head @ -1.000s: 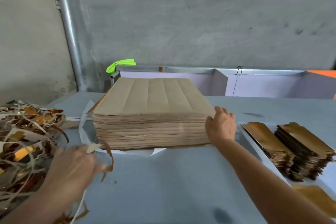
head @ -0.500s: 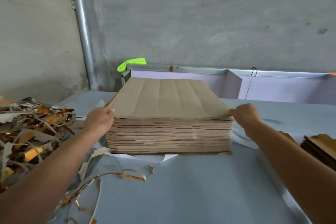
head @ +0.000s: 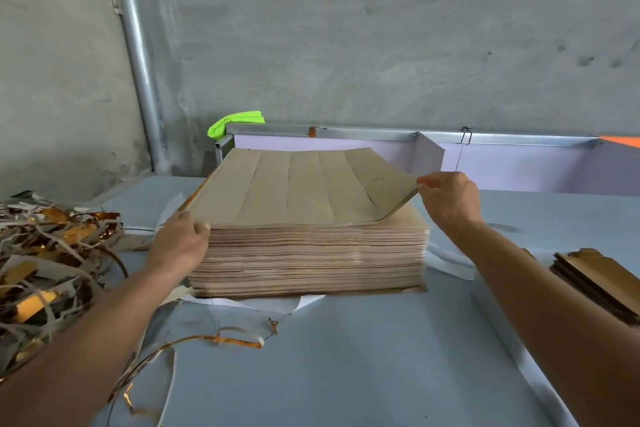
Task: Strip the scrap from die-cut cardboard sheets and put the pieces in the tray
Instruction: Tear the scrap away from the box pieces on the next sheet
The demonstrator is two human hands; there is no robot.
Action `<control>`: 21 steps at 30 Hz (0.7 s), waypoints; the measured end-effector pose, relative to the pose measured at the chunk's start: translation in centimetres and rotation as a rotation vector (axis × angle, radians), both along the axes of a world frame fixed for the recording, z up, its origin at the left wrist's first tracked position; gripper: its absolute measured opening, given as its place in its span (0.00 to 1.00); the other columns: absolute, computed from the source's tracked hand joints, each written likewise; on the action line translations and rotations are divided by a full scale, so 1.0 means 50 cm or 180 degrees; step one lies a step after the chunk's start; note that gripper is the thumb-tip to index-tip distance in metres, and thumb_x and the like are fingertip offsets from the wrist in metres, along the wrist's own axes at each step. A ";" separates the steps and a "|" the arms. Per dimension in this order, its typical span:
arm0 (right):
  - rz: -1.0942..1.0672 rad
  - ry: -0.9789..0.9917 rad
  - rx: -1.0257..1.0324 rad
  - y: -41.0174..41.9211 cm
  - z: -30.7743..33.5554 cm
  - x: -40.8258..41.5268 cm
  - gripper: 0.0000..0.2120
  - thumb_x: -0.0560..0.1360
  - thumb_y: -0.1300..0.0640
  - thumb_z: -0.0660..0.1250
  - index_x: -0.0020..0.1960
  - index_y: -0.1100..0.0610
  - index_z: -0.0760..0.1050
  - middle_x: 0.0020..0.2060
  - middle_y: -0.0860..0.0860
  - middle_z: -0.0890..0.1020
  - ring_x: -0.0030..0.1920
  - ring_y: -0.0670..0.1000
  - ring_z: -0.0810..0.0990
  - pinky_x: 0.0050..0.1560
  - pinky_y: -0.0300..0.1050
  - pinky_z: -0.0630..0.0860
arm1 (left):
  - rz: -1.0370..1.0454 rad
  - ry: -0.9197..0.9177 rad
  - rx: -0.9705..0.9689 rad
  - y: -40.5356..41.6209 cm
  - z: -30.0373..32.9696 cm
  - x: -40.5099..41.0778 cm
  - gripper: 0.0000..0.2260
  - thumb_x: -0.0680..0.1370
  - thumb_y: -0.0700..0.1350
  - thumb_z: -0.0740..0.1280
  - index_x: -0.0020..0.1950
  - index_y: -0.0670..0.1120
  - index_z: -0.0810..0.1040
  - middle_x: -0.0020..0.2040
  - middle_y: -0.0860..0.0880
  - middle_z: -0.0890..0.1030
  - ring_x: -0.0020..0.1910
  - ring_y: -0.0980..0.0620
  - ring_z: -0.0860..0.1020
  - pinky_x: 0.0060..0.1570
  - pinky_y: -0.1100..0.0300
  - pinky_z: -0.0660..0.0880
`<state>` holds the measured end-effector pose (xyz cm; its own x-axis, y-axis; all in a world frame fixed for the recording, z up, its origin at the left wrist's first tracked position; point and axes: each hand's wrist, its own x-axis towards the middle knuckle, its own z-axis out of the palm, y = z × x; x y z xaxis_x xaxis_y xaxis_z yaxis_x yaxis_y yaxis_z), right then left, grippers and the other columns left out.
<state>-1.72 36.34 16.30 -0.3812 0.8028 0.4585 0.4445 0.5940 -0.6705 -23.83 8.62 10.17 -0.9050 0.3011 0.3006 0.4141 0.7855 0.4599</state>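
A thick stack of brown die-cut cardboard sheets [head: 311, 256] stands on the grey table [head: 346, 374] in front of me. The top sheet [head: 298, 191] shows several lengthwise cut lines. My right hand [head: 446, 198] pinches its near right corner and holds that corner lifted and curled off the stack. My left hand [head: 180, 243] grips the sheet's near left corner at the stack's edge. Finished brown pieces [head: 595, 277] lie stacked in a white tray [head: 519, 350] at the right, partly behind my right forearm.
A heap of white and gold scrap strips [head: 45, 270] fills the table's left side. Loose strips [head: 221, 340] trail across the table below the stack. White paper [head: 263, 303] lies under the stack. A lilac partition [head: 519, 163] and a green cloth [head: 235, 121] stand behind.
My left hand came from the scrap heap to the stack's left corner. My right hand has since raised the top sheet's right corner, which lay flat half a second ago.
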 end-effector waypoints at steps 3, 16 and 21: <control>-0.0044 -0.0145 0.0205 -0.007 0.011 0.000 0.15 0.74 0.66 0.59 0.53 0.61 0.82 0.52 0.57 0.83 0.53 0.60 0.80 0.54 0.47 0.77 | -0.0030 0.0015 -0.0056 -0.002 -0.005 0.002 0.16 0.82 0.46 0.55 0.63 0.36 0.70 0.63 0.39 0.71 0.58 0.39 0.72 0.55 0.48 0.69; 0.0491 0.1279 -0.1791 -0.008 0.046 -0.047 0.05 0.70 0.68 0.71 0.45 0.68 0.78 0.36 0.57 0.78 0.33 0.53 0.77 0.46 0.47 0.81 | -0.0133 -0.0094 -0.0086 -0.005 -0.003 0.015 0.17 0.82 0.46 0.56 0.66 0.37 0.67 0.65 0.40 0.68 0.60 0.41 0.71 0.55 0.49 0.69; 0.0274 0.0930 -0.2138 0.016 0.042 -0.084 0.13 0.70 0.63 0.74 0.37 0.62 0.69 0.43 0.59 0.77 0.38 0.54 0.78 0.39 0.44 0.80 | -0.0245 -0.0168 0.0011 -0.009 -0.007 0.017 0.17 0.82 0.46 0.56 0.67 0.37 0.65 0.67 0.41 0.65 0.63 0.42 0.68 0.60 0.48 0.68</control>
<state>-5.91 37.12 18.38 -0.3930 0.9191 -0.0290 0.1626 0.0384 -0.9860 -23.00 8.15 9.82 -0.8938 0.3694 0.2544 0.4483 0.7506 0.4854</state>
